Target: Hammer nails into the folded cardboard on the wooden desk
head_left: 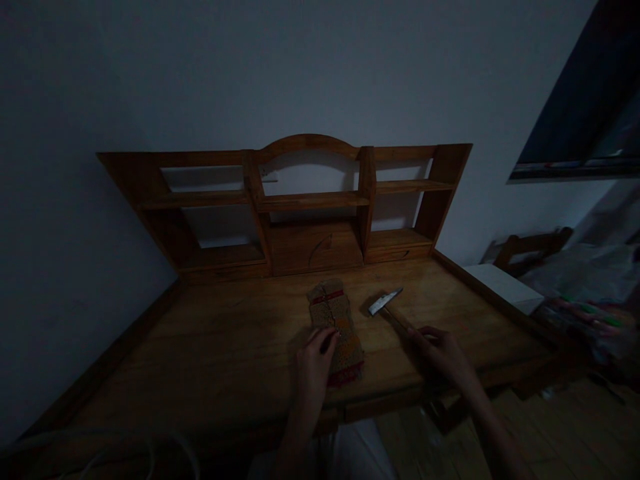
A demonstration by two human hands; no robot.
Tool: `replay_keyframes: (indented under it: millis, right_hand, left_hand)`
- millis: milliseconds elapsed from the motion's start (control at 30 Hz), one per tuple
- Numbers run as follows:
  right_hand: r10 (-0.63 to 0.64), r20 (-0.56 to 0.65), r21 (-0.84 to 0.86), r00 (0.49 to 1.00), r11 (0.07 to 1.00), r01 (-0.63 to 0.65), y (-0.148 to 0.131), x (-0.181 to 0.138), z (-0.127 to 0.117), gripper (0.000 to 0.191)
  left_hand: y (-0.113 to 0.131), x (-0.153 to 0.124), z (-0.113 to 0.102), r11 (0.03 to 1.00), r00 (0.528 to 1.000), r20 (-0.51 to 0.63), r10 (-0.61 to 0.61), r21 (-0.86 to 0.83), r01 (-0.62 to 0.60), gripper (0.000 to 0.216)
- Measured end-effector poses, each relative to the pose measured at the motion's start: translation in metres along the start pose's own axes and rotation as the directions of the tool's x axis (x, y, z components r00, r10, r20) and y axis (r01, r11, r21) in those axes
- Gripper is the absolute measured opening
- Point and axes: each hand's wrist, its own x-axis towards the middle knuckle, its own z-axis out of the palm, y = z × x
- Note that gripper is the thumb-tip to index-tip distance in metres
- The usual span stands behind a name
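My right hand [437, 350] is wrapped round the wooden handle of a hammer [393, 312]. The hammer's metal head is just above or on the desktop; I cannot tell which. A flat, speckled brown piece with red bands near both ends [353, 351], perhaps a folded bag or packaging, lies lengthwise on the desk with a dark line down its upper part. My left hand [317, 357] rests at the left side of this piece, thumb and forefinger pinched together over its middle. Whatever is between those fingertips is too small and dark to make out.
The wooden desk [235, 340] carries a shelf unit [307, 200] along its back, against a pale wall. Raised side rails edge the desktop. To the right stand a white surface [503, 283], a wooden chair [535, 247] and plastic-wrapped things [590, 280]. The light is dim.
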Motion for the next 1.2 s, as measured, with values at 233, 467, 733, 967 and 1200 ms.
replay_keyframes:
  millis: [233, 467, 733, 967, 1200]
  right_hand:
    - [0.016, 0.032, -0.050, 0.999, 0.999, -0.015, 0.006, 0.003, 0.000, 0.043]
    - [0.001, 0.049, -0.005, 0.999, 1.000, -0.001, 0.006, 0.002, 0.000, 0.042]
    - [0.018, 0.053, -0.006, 0.998, 1.000, -0.017, 0.010, 0.007, 0.002, 0.042]
    - [0.014, 0.032, -0.010, 0.999, 1.000, -0.014, 0.005, 0.004, 0.001, 0.045]
    - [-0.003, -0.004, -0.001, 1.000, 1.000, 0.003, 0.000, 0.002, 0.001, 0.041]
  left_hand:
    - [-0.003, 0.001, 0.002, 0.999, 1.000, 0.009, 0.022, 0.040, -0.022, 0.013]
    - [0.002, 0.004, 0.002, 0.998, 0.999, 0.017, 0.032, 0.052, -0.033, 0.012]
    - [0.004, -0.001, -0.002, 0.999, 0.996, -0.073, -0.047, -0.019, 0.046, 0.017]
    - [-0.005, -0.003, 0.005, 0.993, 0.992, -0.029, -0.121, 0.009, 0.121, 0.020]
    - [-0.003, -0.003, 0.003, 0.992, 0.994, 0.026, -0.109, 0.070, 0.107, 0.022]
